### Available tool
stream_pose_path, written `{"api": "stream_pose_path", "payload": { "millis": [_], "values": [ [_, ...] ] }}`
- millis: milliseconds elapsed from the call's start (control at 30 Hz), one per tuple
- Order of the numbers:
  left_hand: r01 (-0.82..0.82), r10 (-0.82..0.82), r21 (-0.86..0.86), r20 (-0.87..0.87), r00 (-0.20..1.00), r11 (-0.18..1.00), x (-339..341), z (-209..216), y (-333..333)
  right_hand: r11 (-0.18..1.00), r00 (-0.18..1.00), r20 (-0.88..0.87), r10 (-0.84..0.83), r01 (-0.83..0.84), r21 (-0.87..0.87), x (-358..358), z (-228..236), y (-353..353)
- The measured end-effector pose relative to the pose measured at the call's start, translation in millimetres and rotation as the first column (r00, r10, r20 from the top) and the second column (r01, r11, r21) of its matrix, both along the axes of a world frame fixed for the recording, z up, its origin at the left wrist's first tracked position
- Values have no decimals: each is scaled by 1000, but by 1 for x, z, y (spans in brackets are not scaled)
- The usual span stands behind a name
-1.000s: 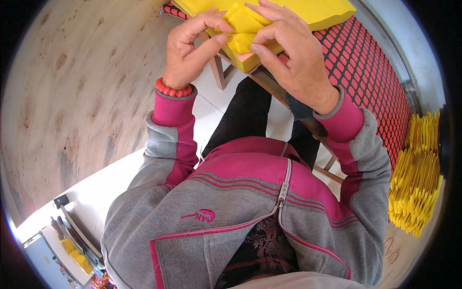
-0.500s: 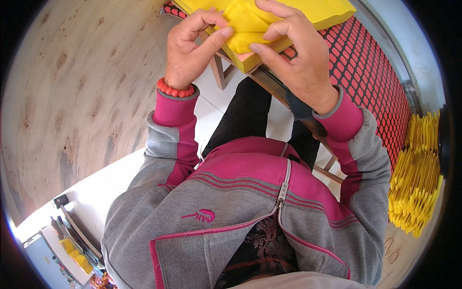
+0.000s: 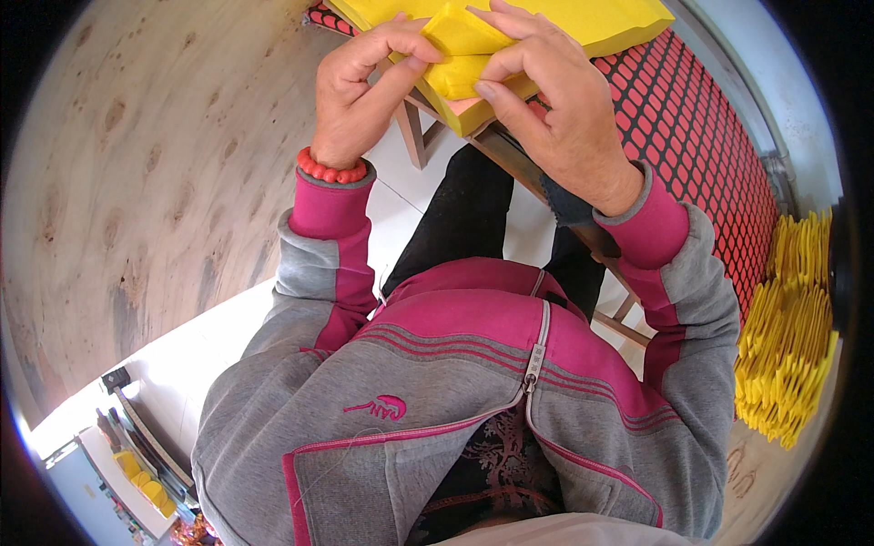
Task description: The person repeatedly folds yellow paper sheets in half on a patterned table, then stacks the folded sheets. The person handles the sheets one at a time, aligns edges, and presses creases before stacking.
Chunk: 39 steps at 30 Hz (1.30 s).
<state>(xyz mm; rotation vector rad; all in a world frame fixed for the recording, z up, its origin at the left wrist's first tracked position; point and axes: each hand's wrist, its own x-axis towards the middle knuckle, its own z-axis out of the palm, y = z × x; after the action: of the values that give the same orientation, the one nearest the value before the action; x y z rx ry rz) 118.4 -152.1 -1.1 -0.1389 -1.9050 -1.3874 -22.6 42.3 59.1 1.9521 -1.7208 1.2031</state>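
Near the top of the view, both hands hold a folded yellow sheet (image 3: 462, 33), cloth-like or paper-like; I cannot tell which. My left hand (image 3: 357, 91) pinches its left corner between thumb and index finger. On the other side, my right hand (image 3: 569, 114) grips the right edge, thumb and index finger together low down and the other fingers higher up. A crosswise fold runs between the hands, with a flap standing above it. Directly beneath lies a thick yellow stack (image 3: 628, 20) of flat pieces, with a pinkish layer (image 3: 460, 106) showing at its near corner.
The stack rests on a wooden stand (image 3: 411, 136) before my knees. A red-and-black patterned surface (image 3: 678, 118) extends to the right. Bundles of yellow folded pieces (image 3: 785, 355) sit at the far right. A large wooden board (image 3: 155, 173) fills the left side.
The upper flap of the yellow sheet has tipped into a pointed shape, and the crosswise fold is wider. My right fingers have shifted slightly left; my left hand barely moved.
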Motion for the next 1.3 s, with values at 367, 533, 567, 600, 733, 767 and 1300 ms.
{"api": "stream_pose_path", "payload": {
  "millis": [367,533,567,600,733,767,1300],
  "values": [
    [11,-5,-223,24,1000,975,4,8,-5,999,986,158,53,-52,-8,-3,-3,-2],
    [-34,41,-150,44,998,988,2,5,-3,996,990,122,69,-62,-60,-4,-6,-5],
    [-34,41,-185,34,999,982,2,5,-4,996,991,116,67,-60,-62,-4,-6,-5],
    [-35,41,-220,25,999,975,2,6,-4,996,992,111,66,-59,-64,-4,-6,-5],
    [1,4,-213,24,1000,977,3,9,-5,997,989,133,58,-52,-51,-3,-5,-3],
    [2,4,-196,29,1000,981,4,10,-4,999,989,139,48,-44,-30,-3,-4,-2],
    [-57,61,-185,17,998,981,2,6,-1,995,993,108,47,-38,-87,-1,0,-4]
  ]
}}
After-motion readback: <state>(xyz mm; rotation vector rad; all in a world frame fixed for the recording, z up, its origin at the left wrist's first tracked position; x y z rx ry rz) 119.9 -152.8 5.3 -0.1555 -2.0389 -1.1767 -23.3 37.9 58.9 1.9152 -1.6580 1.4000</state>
